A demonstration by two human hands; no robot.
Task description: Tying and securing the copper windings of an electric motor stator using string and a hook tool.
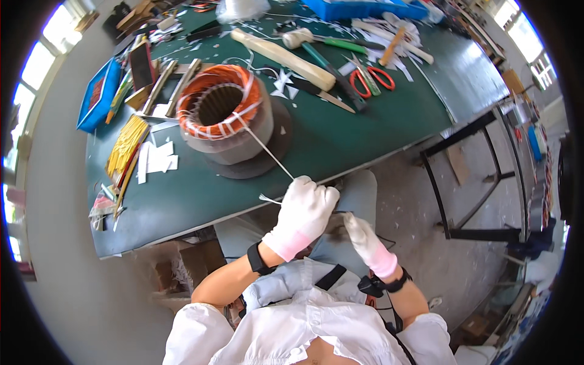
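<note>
A motor stator with orange copper windings stands on a round dark base on the green table. White cord is laced around its winding ring and runs taut from the near side of the ring down to my left hand. That hand wears a white glove with a pink cuff, and its fingers are closed around the cord; a frayed cord end sticks out beside it. My right hand, gloved likewise, is just right of the left one, over my lap. Its fingers look stretched out, and I see nothing in them.
Beyond the stator lie a wooden stick, a mallet, red-handled scissors and a knife. Yellow strips, white paper pieces and a blue tray are at the left. A black metal frame stands right of the table.
</note>
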